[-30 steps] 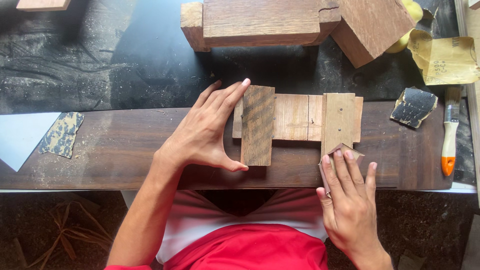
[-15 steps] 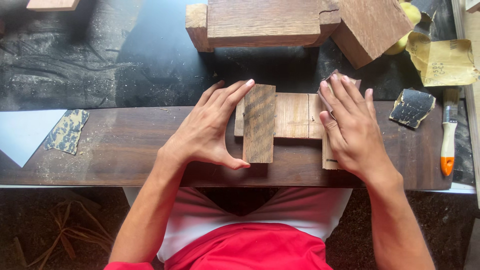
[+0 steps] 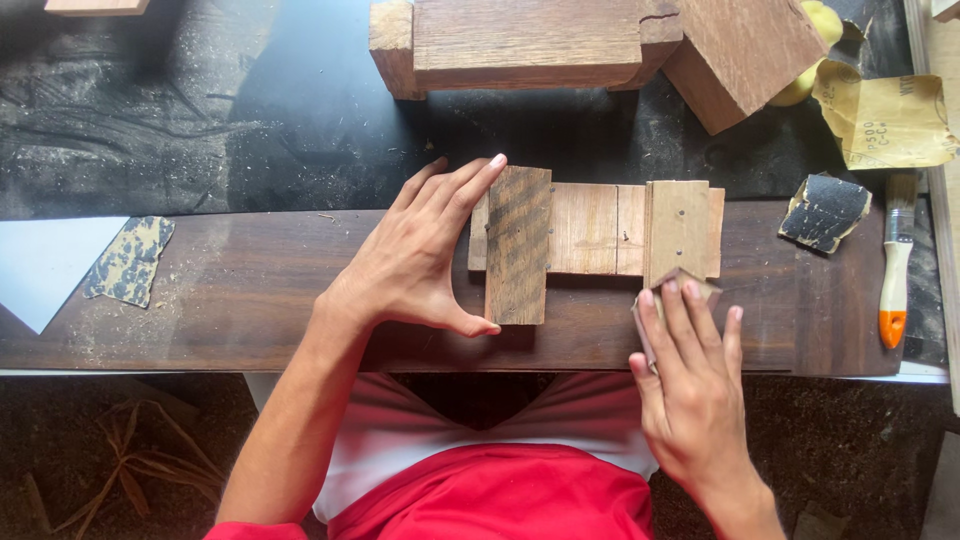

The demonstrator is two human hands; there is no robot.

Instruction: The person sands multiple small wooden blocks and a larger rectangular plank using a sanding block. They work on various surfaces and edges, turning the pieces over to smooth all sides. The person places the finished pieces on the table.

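Head view, looking straight down.

Small wooden assembly of pale horizontal slats under two upright cross-pieces (image 3: 590,235): lies flat on the dark brown plank counter (image 3: 240,300), at its far edge. The left cross-piece is darker and striped, the right one paler.

Left hand (image 3: 420,265): pressed flat against the left side of the assembly, fingers (image 3: 470,185) stretched along the dark cross-piece, thumb hooked at its near corner. Open and bracing, gripping nothing. Unchanged from half a second ago.

Right hand (image 3: 690,380): fingers laid flat on a folded scrap of grey-brown sandpaper (image 3: 685,285), pinning it to the counter just at the near end of the pale cross-piece. Half a second ago this hand lay over that cross-piece, further from the body; it has since drawn back toward the near edge of the counter.

Around the assembly:
- Worn dark sandpaper scrap (image 3: 825,210), to the right, apart.
- Paintbrush with cream and orange handle (image 3: 893,270), further right.
- Yellow sandpaper sheet (image 3: 885,120), beyond, to the right.
- Large rough wooden blocks (image 3: 530,45), directly beyond.
- Speckled sandpaper piece (image 3: 130,260), well to the left, beside a pale blue sheet (image 3: 45,265).
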